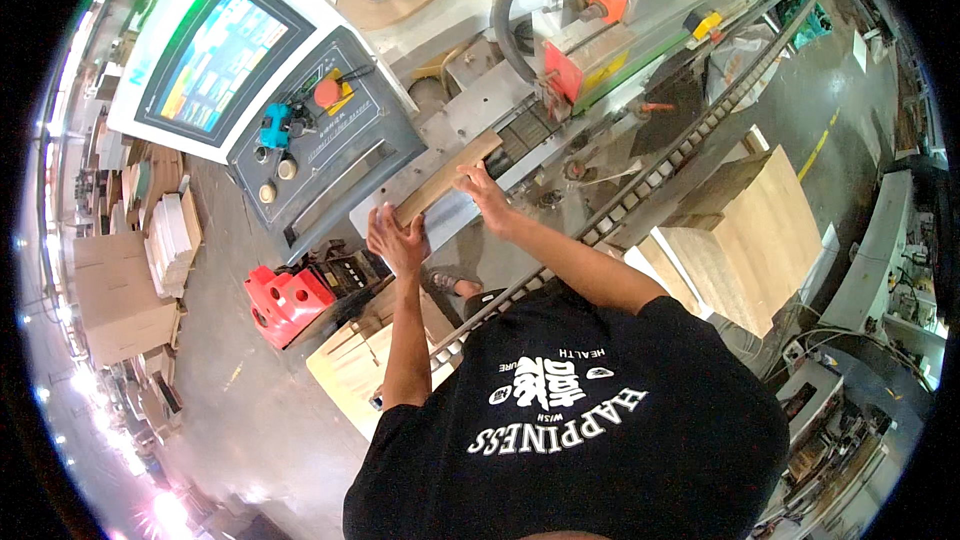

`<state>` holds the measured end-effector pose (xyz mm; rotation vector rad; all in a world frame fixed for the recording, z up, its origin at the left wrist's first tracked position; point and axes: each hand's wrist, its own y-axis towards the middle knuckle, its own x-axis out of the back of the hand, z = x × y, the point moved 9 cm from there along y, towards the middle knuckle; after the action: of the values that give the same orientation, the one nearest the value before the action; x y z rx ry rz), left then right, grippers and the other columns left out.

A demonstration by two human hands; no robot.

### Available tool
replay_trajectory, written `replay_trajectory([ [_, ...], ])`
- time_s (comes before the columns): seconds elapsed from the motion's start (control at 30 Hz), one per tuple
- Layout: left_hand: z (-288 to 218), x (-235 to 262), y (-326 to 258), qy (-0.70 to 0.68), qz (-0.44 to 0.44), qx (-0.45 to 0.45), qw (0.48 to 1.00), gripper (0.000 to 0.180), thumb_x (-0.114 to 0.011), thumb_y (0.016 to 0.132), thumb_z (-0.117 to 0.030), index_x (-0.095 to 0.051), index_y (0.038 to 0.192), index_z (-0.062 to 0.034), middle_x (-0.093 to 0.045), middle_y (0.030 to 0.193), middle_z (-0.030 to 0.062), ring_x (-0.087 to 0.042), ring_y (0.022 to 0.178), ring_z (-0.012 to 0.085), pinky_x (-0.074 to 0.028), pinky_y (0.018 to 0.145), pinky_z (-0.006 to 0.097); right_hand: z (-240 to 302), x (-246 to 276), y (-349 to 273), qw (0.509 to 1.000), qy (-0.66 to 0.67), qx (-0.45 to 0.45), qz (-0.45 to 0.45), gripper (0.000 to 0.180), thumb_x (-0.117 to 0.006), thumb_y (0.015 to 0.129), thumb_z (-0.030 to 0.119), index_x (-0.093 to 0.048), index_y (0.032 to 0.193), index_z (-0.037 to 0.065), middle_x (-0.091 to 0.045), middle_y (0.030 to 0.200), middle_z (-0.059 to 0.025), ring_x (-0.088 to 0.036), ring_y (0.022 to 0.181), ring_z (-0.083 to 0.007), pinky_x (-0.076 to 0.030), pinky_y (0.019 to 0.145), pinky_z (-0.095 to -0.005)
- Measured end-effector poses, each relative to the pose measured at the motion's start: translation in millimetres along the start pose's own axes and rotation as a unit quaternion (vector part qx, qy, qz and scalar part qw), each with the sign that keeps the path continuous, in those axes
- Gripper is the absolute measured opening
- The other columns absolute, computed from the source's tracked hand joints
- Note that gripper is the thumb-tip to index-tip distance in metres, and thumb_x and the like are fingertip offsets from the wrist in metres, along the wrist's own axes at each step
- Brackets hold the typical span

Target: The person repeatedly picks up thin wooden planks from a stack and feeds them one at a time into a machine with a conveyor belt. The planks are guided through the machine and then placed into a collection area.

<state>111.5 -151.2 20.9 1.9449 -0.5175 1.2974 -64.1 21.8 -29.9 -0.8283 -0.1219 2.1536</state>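
Note:
A narrow light-brown wooden strip point(447, 180) lies slantwise on the metal bed point(375, 212) of a large machine. My left hand point(398, 238) grips its near left end, thumb on one side and fingers on the other. Farther along, my right hand point(485, 202) holds the strip's right edge with bent fingers, close to its far end. Just past that end are a ribbed dark feed section point(528, 132) and a red guard plate point(563, 72). The undersides of the strip and some fingertips are hidden.
A control panel point(330, 145) with a lit screen point(222, 55) and a red stop button point(328, 93) stands to the left. A chain-like rail point(690, 130) crosses at right. Wooden panels point(755, 240) are stacked at right, more boards point(350, 360) below left, beside a red plastic part point(287, 305).

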Motion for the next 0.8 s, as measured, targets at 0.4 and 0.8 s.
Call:
replay_trajectory([
  [0.4, -24, -4, 17, -0.027, 0.014, 0.015, 0.999, 0.100, -0.084, 0.079, -0.066, -0.048, 0.156, -0.0120, -0.041, 0.161, 0.0147, -0.034, 0.152, 0.0394, -0.020, 0.122, 0.059, 36, 31, -3, 0.995, -0.006, 0.089, -0.044, 0.057, -0.074, 0.097, 0.038, -0.059, 0.145, 0.010, -0.032, 0.170, -0.0181, -0.039, 0.150, -0.0222, -0.023, 0.127, -0.0373],
  [0.8, -157, -39, 50, -0.007, 0.047, -0.058, 0.997, 0.100, -0.081, 0.089, -0.049, -0.032, 0.164, -0.0035, -0.028, 0.171, 0.0191, -0.025, 0.157, 0.0368, -0.015, 0.125, 0.058, 99, 119, 34, 0.974, 0.043, 0.202, -0.097, 0.052, -0.080, 0.099, 0.038, -0.057, 0.132, 0.004, -0.062, 0.113, 0.0005, -0.059, 0.107, -0.0138, -0.044, 0.110, -0.0327],
])
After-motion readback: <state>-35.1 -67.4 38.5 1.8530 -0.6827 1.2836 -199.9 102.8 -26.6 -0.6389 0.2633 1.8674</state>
